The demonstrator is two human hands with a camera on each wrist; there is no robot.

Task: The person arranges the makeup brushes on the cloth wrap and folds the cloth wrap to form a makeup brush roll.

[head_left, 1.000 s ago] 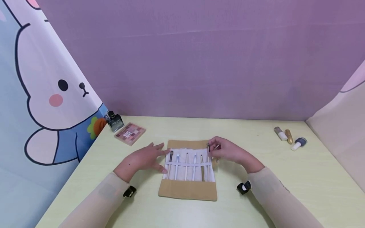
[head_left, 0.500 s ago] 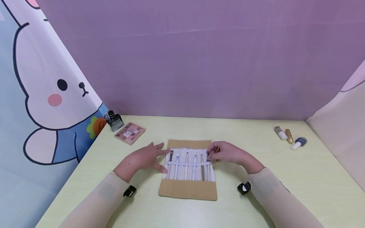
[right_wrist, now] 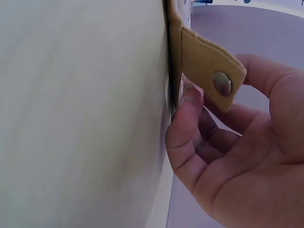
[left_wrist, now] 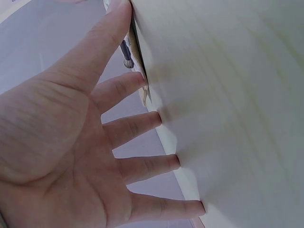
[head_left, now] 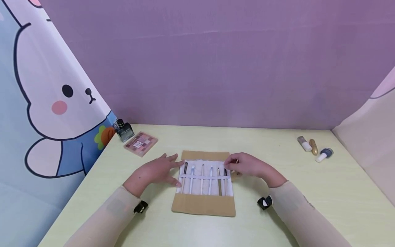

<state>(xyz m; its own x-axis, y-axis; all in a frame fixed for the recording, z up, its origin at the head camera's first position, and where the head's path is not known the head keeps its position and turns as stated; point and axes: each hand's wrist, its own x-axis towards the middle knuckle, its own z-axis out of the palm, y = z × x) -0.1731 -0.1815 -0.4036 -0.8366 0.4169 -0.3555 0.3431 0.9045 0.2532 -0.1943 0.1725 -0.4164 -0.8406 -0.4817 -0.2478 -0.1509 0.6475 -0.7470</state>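
Note:
A tan brush roll (head_left: 203, 205) lies unfolded on the table, its pale lining holding several makeup brushes under a white elastic band (head_left: 203, 177). My left hand (head_left: 158, 170) has its fingers spread at the roll's left edge; in the left wrist view a dark brush head (left_wrist: 127, 57) shows past the thumb. At the upper right corner, my right hand (head_left: 247, 164) has curled fingers at the top of the rightmost makeup brush (head_left: 226, 180), apparently pinching it. The fingertip contact is partly hidden. A tan strap with a metal snap (right_wrist: 222, 83) sticks out beside that hand.
At the back left stand a dark perfume bottle (head_left: 124, 131) and an eyeshadow palette (head_left: 141, 144). Toward the right lie a grey-and-white bottle (head_left: 304, 143), a gold tube (head_left: 313, 147) and a dark blue bottle with a white cap (head_left: 324, 154). A purple backdrop (head_left: 216, 68) borders the table.
The rightmost brush has slid down toward the roll's lower pocket, and my right hand has dropped slightly with it. My left hand stays in place.

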